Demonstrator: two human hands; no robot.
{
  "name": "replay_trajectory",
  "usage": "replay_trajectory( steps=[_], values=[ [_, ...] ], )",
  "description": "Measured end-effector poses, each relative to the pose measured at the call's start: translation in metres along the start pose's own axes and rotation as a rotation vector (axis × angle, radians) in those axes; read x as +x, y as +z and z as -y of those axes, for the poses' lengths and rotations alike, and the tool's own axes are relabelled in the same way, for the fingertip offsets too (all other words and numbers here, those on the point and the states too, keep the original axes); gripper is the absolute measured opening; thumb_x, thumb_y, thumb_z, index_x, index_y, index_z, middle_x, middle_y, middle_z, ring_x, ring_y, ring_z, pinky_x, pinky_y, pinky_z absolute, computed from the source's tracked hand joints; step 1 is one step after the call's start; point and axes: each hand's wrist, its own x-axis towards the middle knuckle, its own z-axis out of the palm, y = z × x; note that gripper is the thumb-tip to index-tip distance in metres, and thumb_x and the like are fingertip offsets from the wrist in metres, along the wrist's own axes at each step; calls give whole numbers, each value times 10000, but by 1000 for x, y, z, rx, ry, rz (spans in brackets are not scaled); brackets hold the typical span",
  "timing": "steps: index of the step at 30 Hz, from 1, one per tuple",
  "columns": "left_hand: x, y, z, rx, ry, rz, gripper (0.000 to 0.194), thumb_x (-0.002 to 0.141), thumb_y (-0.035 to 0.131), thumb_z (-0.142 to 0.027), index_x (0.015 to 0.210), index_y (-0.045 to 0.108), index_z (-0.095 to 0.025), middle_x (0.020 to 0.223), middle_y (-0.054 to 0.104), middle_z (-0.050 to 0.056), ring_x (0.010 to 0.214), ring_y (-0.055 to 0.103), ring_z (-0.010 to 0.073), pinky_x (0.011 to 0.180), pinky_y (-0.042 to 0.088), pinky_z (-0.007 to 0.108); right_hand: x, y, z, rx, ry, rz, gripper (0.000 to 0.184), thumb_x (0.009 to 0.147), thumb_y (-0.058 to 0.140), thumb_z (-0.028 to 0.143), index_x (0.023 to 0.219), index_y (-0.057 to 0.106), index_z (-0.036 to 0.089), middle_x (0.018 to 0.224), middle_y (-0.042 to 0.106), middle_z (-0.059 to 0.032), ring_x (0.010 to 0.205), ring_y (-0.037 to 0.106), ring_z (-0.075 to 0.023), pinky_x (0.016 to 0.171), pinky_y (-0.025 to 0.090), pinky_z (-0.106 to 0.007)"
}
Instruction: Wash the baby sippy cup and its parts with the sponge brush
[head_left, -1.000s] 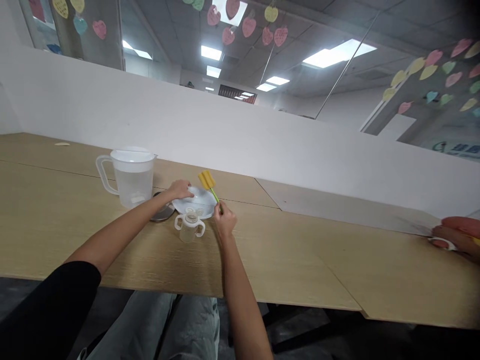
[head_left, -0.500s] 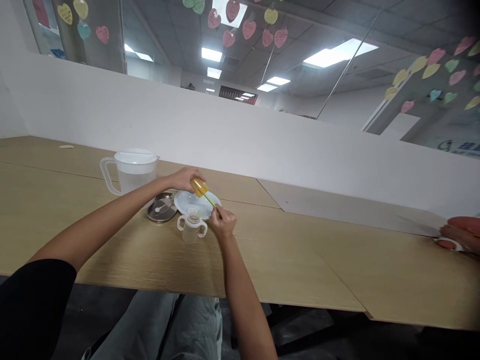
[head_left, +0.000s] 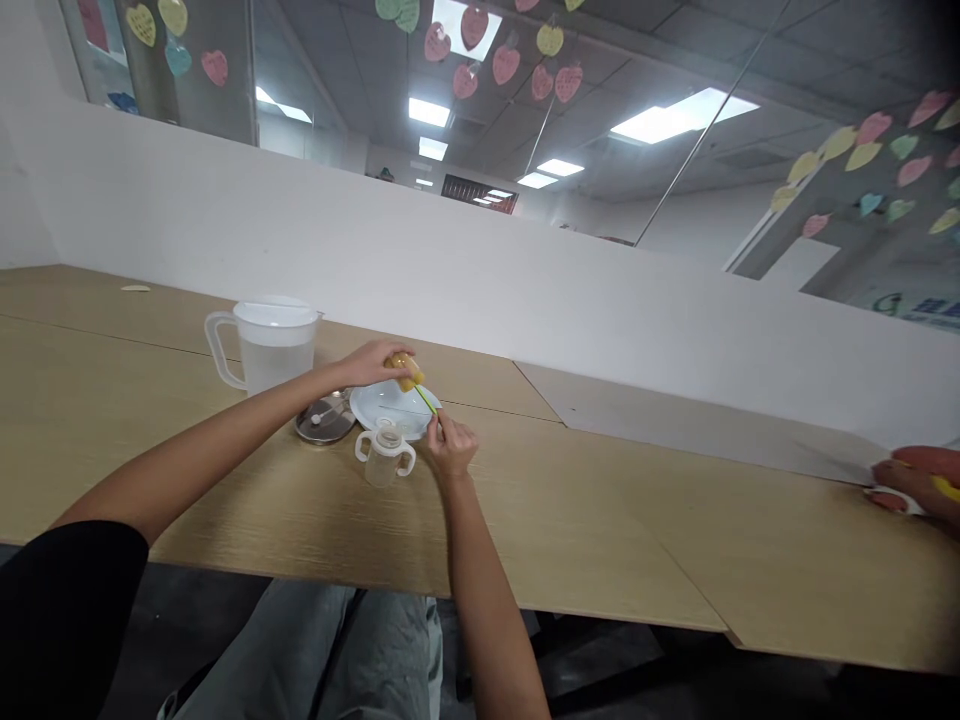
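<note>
The left hand (head_left: 365, 365) has moved onto the yellow sponge (head_left: 405, 370) of a bottle brush, its fingers now curled closed around it, while the right hand (head_left: 452, 448) pinches the brush's green handle (head_left: 427, 400) between its fingertips. The brush is held just above the far edge of a white plate (head_left: 367, 405). A small two-handled cup (head_left: 385, 458) stands on the near side of the plate; a metal lid (head_left: 324, 422) and a plastic jug (head_left: 274, 345) sit to the left on the wooden table (head_left: 600, 520). At far right, another person's hand (head_left: 911, 485) is at the table edge.
</note>
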Motion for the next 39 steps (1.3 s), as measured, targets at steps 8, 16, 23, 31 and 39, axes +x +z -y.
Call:
replay_trajectory(
  steps=[8, 16, 23, 31, 39],
  values=[
    [-10, -14, 20, 314, -37, -74, 540, 816, 630, -269, 1339, 505, -222, 1259, 530, 85, 1135, 563, 242, 979, 452, 343, -4, 7, -4, 18, 82, 47, 316, 917, 439, 282, 878, 726, 157, 497, 539, -7, 459, 467, -90, 525, 317, -225],
    [-26, -16, 57, 589, -332, 175, 519, 767, 658, -165, 1279, 579, -191, 1326, 574, 112, 1175, 579, 288, 976, 445, 333, -7, 12, -8, 13, 250, 15, 374, 946, 408, 326, 920, 737, 151, 532, 600, -22, 450, 462, -92, 504, 290, -221],
    [-46, 14, 81, 658, -427, 344, 322, 686, 704, -121, 1003, 706, -172, 1095, 700, 144, 1076, 631, 295, 934, 466, 363, -7, 11, -7, 31, 225, 44, 375, 942, 408, 324, 912, 741, 154, 520, 606, -22, 442, 471, -96, 508, 292, -221],
    [-47, 28, 86, 637, -455, 328, 369, 732, 655, -101, 1100, 680, -128, 1119, 673, 178, 1007, 650, 294, 833, 494, 339, -6, 9, -8, 20, 237, 47, 377, 934, 408, 329, 903, 738, 149, 529, 601, -20, 443, 452, -89, 502, 276, -218],
    [-9, 38, 38, 438, -230, 226, 344, 854, 549, -181, 1176, 670, -185, 1227, 665, 99, 1162, 589, 243, 987, 418, 312, -6, 10, -8, 20, 241, 46, 394, 942, 393, 341, 903, 737, 153, 532, 617, -22, 438, 464, -95, 503, 278, -224]
  ],
)
